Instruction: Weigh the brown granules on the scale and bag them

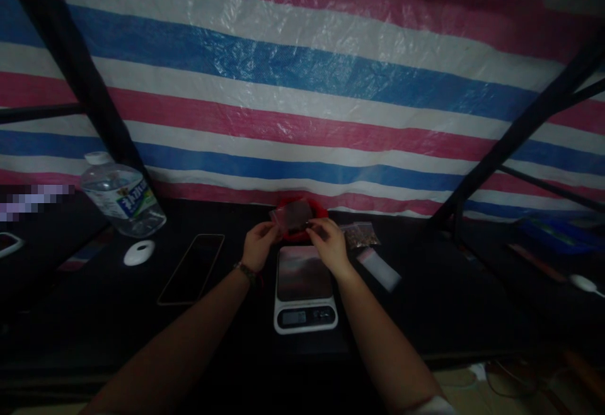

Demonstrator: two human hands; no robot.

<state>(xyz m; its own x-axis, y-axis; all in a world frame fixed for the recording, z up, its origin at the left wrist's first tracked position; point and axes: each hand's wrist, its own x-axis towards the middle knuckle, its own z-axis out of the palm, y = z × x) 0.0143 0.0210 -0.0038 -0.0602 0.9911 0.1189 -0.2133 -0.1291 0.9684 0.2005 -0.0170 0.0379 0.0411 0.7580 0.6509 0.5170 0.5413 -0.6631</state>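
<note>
Both my hands hold a small clear plastic bag [292, 216] just above the far edge of a white digital kitchen scale [305, 286]. My left hand [259, 245] pinches the bag's left side, and my right hand [328, 245] pinches its right side. Behind the bag sits a red bowl [302, 207], mostly hidden by it. A filled small bag [360, 234] with brownish bits lies to the right of my right hand, and an empty clear bag [379, 268] lies nearer me.
A phone [191, 268] lies face up left of the scale, with a white round object [138, 252] and a large water bottle [121, 195] further left. A striped tarp [302, 87] hangs behind the dark table [472, 301]. Black frame bars cross both sides.
</note>
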